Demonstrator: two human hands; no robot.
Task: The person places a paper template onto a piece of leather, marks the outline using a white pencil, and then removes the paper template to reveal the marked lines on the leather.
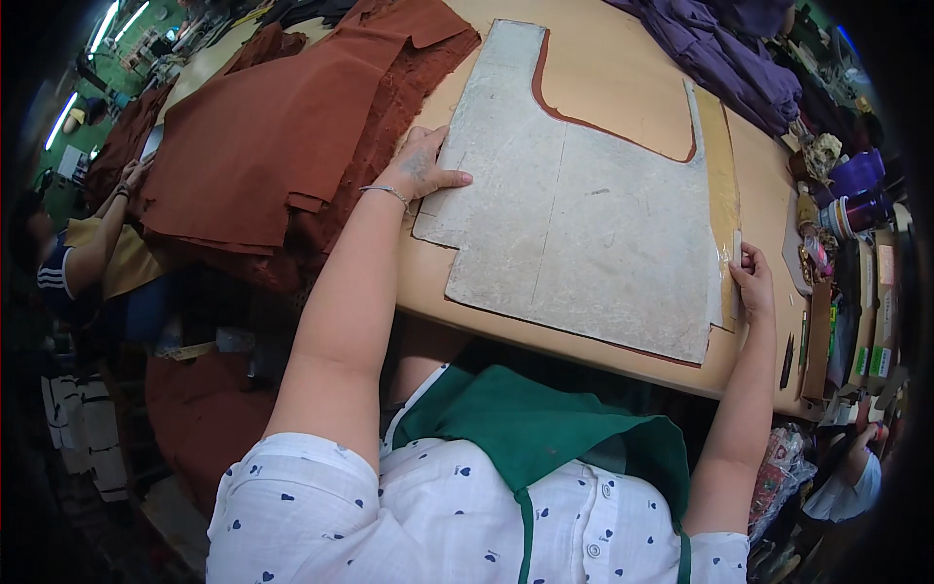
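Observation:
A large grey-white pattern board (584,214) lies flat on the tan table (603,78), with thin rust-brown fabric edges (584,122) showing under its curved cut-out and near edge. My left hand (425,165) rests palm down on the board's left edge, fingers spread, a thin bracelet on the wrist. My right hand (752,282) grips the board's right edge beside a yellowish strip (722,195).
A thick stack of rust-brown cut fabric (282,136) sits left of the board. Purple cloth (720,49) is heaped at the far right. Cups, tools and boxes (846,253) crowd the right edge. Another person (88,243) sits at the left.

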